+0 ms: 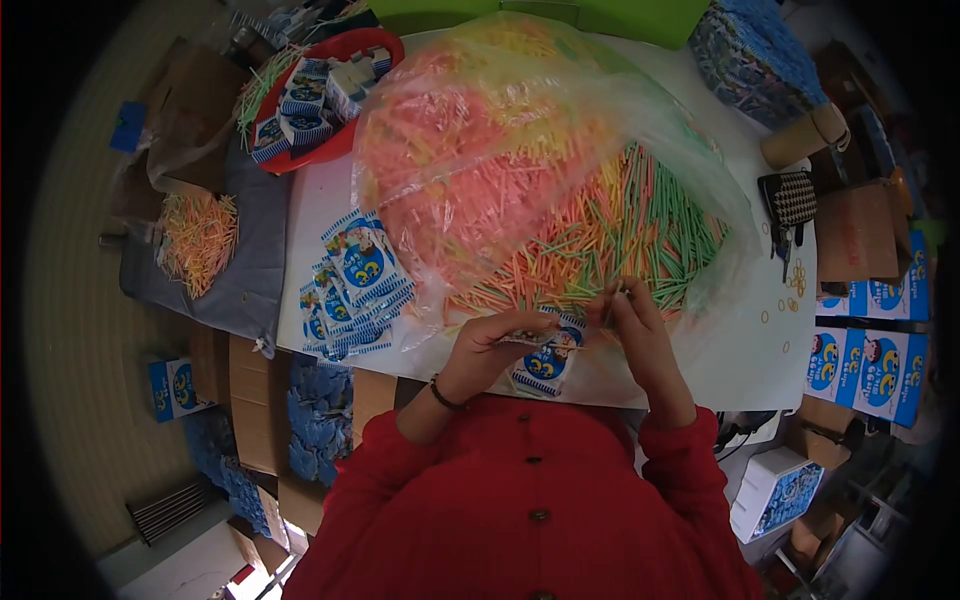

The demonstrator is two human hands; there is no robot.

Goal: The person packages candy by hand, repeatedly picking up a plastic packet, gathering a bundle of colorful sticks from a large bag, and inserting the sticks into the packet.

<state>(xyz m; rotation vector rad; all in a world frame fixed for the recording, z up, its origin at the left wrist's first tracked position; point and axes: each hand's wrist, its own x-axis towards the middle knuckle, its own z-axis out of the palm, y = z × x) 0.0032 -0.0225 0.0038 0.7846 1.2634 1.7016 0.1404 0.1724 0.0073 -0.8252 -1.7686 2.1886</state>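
My left hand (492,348) is closed with its thumb on top around a small printed packet (528,337), seen nearly edge-on. To the right, at the edge of the stick pile, my right hand (640,325) is raised with thumb and fingers pinched together. What sits in that pinch is too small to make out. Below and between the hands, another blue-and-white packet (543,372) lies on the table near its front edge. A large clear plastic bag (460,150) spreads before both hands, its open side showing many thin pink, yellow and green sticks (640,220).
Blue-and-white packets (350,285) are stacked left on the white table (318,190). A red basin (393,45) behind them holds small boxes. Loose sticks (198,240) lie on grey cloth at far left. Rubber bands (792,300) and a checked pouch (788,198) are on the right.
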